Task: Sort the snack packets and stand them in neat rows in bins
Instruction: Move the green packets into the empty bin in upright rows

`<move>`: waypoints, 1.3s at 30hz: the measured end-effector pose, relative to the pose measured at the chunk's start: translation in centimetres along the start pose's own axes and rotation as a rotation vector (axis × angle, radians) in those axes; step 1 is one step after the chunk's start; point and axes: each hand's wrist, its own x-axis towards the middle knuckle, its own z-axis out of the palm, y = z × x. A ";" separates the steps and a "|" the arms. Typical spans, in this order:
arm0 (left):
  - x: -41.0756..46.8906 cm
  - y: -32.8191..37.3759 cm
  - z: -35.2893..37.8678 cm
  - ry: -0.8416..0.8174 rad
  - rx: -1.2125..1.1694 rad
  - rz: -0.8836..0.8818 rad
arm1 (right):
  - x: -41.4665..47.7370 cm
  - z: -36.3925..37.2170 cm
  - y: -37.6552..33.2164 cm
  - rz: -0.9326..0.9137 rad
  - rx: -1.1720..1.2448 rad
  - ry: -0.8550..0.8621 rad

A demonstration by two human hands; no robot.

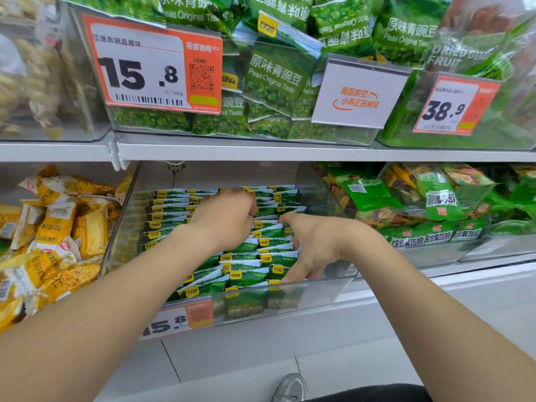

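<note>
Dozens of glossy, flat packets (249, 278) stand upright in a clear bin (320, 295); the left hand (224, 220) and right hand (314, 242) curl among them, grip unclear.

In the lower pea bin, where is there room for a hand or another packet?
A strip looks bare along the bin's right wall, behind the right hand. The left and middle packet rows are packed tight.

Orange price tag (150, 65) reads "15.8"; green packets (275, 76) read "Peas Original Taste".

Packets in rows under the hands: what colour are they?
The packets are green, with white top edges and yellow logo patches; head view.
</note>
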 end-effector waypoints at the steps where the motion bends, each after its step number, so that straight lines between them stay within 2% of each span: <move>1: -0.4 0.0 -0.1 0.002 0.021 0.003 | 0.2 0.3 -0.2 -0.009 -0.053 0.024; 5: -2.0 0.0 -0.8 -0.017 0.107 0.041 | 1.4 1.5 -0.7 -0.050 -0.232 0.245; 9: -3.8 0.4 -2.3 -0.052 0.198 0.103 | 1.6 2.1 0.2 -0.077 -0.161 0.259; 14: -7.2 0.1 -5.4 0.024 0.250 0.191 | -1.1 2.0 -1.0 -0.039 -0.314 0.356; 16: -8.8 -0.4 -6.7 0.087 0.241 0.237 | -2.4 2.3 -3.2 -0.110 -0.369 0.457; 19: -11.5 -1.6 -8.8 0.229 0.252 0.261 | -3.7 4.3 -7.7 -0.365 -0.395 0.588; 21: -13.5 -2.6 -10.3 0.299 0.231 0.170 | -4.6 6.4 -11.1 -0.458 -0.343 0.596; 25: -17.6 -6.4 -12.6 0.317 -0.007 -0.254 | -4.6 10.3 -16.9 -0.564 -0.297 0.650; 27: -18.9 -9.8 -12.7 0.230 -0.071 -0.422 | -3.9 11.9 -19.4 -0.629 -0.290 0.647; 29: -19.7 -13.0 -13.0 0.049 -0.049 -0.533 | -3.1 13.3 -21.6 -0.686 -0.327 0.623; 32: -20.3 -17.5 -13.3 -0.123 0.069 -0.660 | -1.6 14.9 -24.4 -0.731 -0.400 0.603; 35: -20.6 -20.7 -14.0 -0.072 0.128 -0.755 | 0.0 15.7 -26.9 -0.728 -0.454 0.613; 37: -20.4 -22.4 -14.3 -0.009 0.158 -0.776 | 1.0 16.1 -28.2 -0.722 -0.478 0.639; 39: -20.1 -24.0 -13.9 -0.019 0.166 -0.784 | 1.7 16.5 -29.2 -0.715 -0.464 0.644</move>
